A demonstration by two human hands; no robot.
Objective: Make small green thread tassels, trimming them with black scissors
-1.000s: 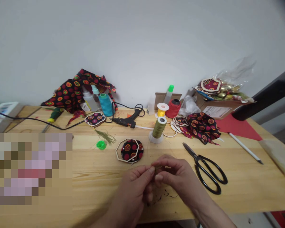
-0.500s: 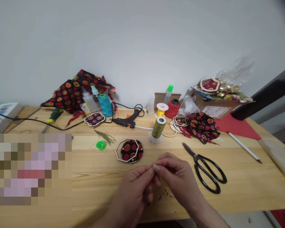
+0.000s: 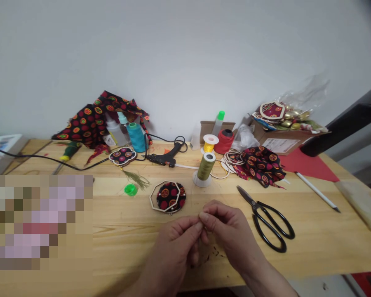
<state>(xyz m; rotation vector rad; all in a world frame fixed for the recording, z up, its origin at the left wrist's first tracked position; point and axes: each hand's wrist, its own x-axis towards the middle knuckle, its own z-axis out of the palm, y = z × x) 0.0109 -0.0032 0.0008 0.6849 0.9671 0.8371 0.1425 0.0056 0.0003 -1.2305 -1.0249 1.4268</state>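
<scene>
My left hand (image 3: 176,247) and my right hand (image 3: 231,233) meet fingertip to fingertip low over the wooden table (image 3: 312,243), both pinched on something too small to make out. Just beyond them lies a round patterned fabric piece (image 3: 170,196) with a wooden octagon frame (image 3: 156,197) laid over it. An olive thread spool (image 3: 205,167) stands upright behind that. Black scissors (image 3: 267,220) lie to the right of my right hand.
A black glue gun (image 3: 167,157), a yellow spool (image 3: 210,143), a red spool (image 3: 225,140) and a teal spool (image 3: 136,137) sit toward the wall. Patterned cloth (image 3: 92,119) is heaped at the back left, more fabric (image 3: 261,163) at right. A green cap (image 3: 130,189) and a pencil (image 3: 317,192) lie loose.
My fingertips have shifted slightly against each other; the small olive bit seen between them a second ago no longer shows. Nothing on the table has moved.
</scene>
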